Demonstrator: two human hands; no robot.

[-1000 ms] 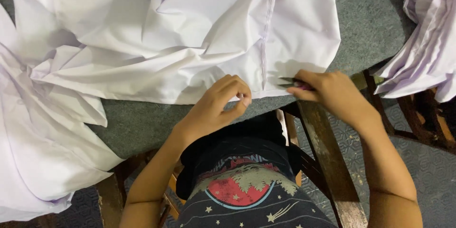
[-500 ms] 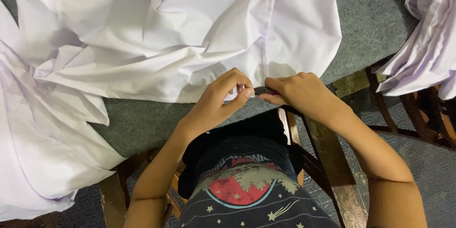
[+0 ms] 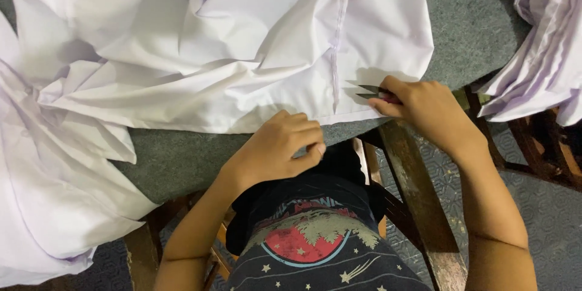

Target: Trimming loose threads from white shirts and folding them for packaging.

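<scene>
**Hands at the near edge of the table**

My right hand (image 3: 427, 109) is closed around small snips (image 3: 368, 91), blades parted, tips at the hem of the white cloth (image 3: 242, 54). My left hand (image 3: 276, 148) is curled, fingertips pinched together at the cloth's near hem. The cloth lies spread over the grey table (image 3: 467, 30), draping off its left edge.

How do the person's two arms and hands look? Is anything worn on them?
Both arms are bare as far as the frame shows: no sleeves, gloves, watch or bracelets. The left hand and right hand show no rings on the fingers in view. Clothing appears only on the body: a dark shirt with a red round print and pale stars.
</scene>
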